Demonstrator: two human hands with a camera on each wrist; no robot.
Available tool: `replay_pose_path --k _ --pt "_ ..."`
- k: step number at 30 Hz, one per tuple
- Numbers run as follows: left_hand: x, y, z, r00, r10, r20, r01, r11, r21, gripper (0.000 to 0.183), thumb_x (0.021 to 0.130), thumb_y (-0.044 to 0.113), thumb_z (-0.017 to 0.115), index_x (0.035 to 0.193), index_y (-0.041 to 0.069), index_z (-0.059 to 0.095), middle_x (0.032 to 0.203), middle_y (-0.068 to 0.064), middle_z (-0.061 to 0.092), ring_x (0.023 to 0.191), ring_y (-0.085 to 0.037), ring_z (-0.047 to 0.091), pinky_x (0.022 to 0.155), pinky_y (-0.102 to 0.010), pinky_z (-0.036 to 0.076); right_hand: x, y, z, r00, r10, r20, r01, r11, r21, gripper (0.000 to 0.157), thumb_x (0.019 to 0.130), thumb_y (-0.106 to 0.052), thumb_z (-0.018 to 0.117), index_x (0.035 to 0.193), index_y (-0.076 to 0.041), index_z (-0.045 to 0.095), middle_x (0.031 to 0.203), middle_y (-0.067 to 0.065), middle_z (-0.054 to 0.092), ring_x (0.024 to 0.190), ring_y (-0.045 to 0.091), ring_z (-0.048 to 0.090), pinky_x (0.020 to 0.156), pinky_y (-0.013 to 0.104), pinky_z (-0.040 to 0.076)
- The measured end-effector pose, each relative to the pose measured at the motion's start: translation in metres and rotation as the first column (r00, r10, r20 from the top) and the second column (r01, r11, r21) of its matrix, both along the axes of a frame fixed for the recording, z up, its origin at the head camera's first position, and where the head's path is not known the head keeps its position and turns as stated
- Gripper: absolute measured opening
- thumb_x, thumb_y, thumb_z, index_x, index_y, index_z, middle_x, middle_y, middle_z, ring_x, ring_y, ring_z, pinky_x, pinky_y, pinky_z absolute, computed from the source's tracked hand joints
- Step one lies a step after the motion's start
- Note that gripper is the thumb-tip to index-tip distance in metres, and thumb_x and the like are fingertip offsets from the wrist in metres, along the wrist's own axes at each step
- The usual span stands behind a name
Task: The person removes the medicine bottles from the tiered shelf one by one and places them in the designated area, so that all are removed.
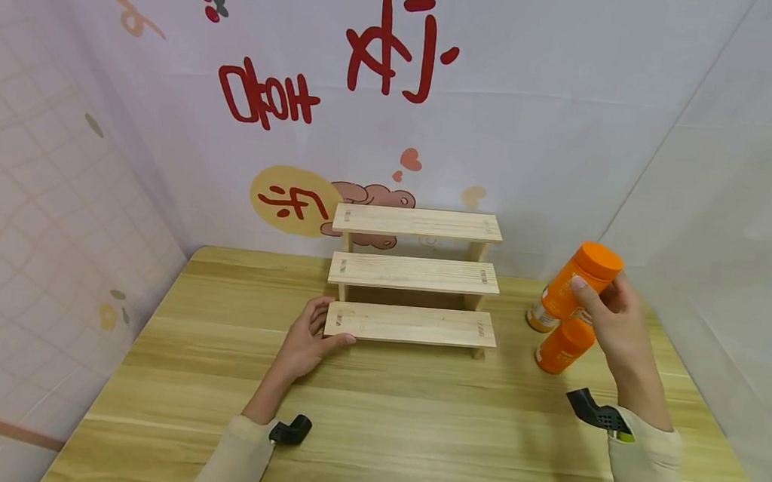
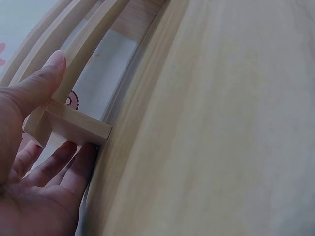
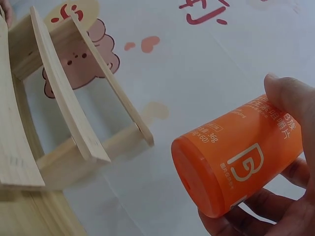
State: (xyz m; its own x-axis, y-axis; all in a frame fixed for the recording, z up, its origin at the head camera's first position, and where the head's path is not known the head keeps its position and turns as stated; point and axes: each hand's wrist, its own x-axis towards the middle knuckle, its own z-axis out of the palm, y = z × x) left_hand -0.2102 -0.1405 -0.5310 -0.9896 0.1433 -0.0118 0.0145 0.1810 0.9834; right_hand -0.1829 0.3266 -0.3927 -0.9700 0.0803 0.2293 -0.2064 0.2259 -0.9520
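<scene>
A three-step wooden shelf (image 1: 410, 324) stands on the table. My left hand (image 1: 301, 346) grips the left end of its lowest step. In the left wrist view, the thumb (image 2: 42, 83) presses the step's edge while the fingers curl round by the side support (image 2: 78, 129). To the right of the shelf, my right hand (image 1: 624, 332) holds an orange supplement bottle (image 1: 569, 289) above the table, tilted. White print shows on this bottle (image 3: 236, 152) in the right wrist view. Below it stand a second orange bottle (image 1: 562, 351) and a partly hidden bottle with a pale label (image 1: 540, 317).
Behind the wood-grain table (image 1: 398, 431) hangs a white backdrop (image 1: 537, 132) with red characters and cartoon prints. Similar sheets rise at the left (image 1: 38, 168) and right (image 1: 753, 247) sides. The shelf stands close to the backdrop at the table's far edge.
</scene>
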Motion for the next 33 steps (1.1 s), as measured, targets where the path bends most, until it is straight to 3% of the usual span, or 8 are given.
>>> replay_pose_path --k 8,26,33 --pt "0.001 0.005 -0.002 1.000 -0.018 0.007 0.018 0.999 0.039 0.088 0.083 0.015 0.087 0.153 0.010 0.034 0.150 -0.014 0.049 0.142 -0.030 0.048 0.120 -0.050 0.038 0.005 0.030 -0.006 0.991 -0.130 0.020 0.129 0.991 0.040 0.047 0.102 -0.022 0.065 0.147 -0.022 0.051 0.120 -0.016 0.062 0.108 0.002 0.058 0.085 0.007 0.044" --pt "-0.004 -0.005 0.000 1.000 -0.010 0.003 0.010 0.999 0.030 0.091 0.082 0.017 0.089 0.154 0.009 0.034 0.149 -0.012 0.049 0.142 -0.029 0.048 0.121 -0.050 0.038 0.015 0.071 -0.030 0.980 -0.196 0.031 0.198 0.968 -0.151 0.054 0.100 -0.015 0.068 0.150 -0.021 0.050 0.123 -0.015 0.062 0.111 -0.001 0.059 0.081 0.003 0.049" --pt "-0.003 -0.001 0.000 1.000 -0.017 0.004 0.016 0.999 0.042 0.089 0.082 0.015 0.088 0.153 0.008 0.034 0.149 -0.013 0.049 0.142 -0.029 0.048 0.121 -0.050 0.037 0.021 0.084 -0.043 0.973 -0.225 0.050 0.229 0.964 -0.134 0.057 0.099 -0.015 0.069 0.152 -0.021 0.049 0.124 -0.016 0.061 0.112 -0.003 0.058 0.081 0.002 0.050"
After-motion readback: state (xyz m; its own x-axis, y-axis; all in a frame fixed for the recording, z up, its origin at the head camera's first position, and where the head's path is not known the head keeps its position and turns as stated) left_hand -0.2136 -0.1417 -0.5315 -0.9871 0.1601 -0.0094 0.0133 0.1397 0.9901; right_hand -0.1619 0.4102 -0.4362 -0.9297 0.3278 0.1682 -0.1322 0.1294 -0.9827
